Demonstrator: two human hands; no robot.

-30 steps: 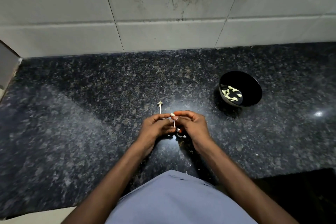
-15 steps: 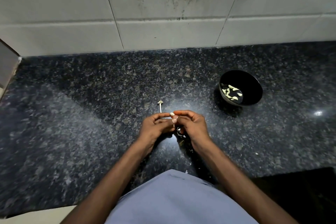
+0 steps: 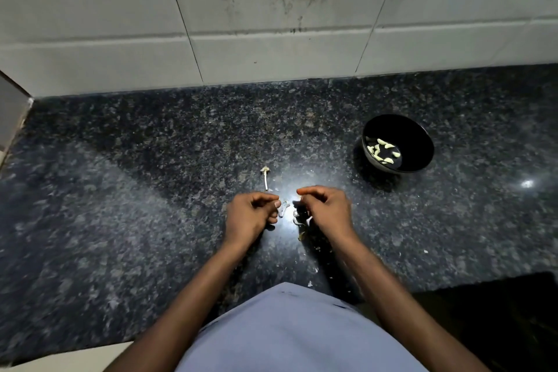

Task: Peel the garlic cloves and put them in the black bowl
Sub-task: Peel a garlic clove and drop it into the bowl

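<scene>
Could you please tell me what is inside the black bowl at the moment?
The black bowl holds a small heap of pale peeled garlic cloves on its floor. The near wall hides part of the floor, so any cloves lying there cannot be seen.

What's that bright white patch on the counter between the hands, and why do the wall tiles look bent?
In the head view, the patch is glare from an overhead light on the polished countertop, between the left hand and right hand; a smaller glint lies right of the black bowl. The tile lines bow from wide-angle distortion, and the right forearm is slightly blurred.
</scene>
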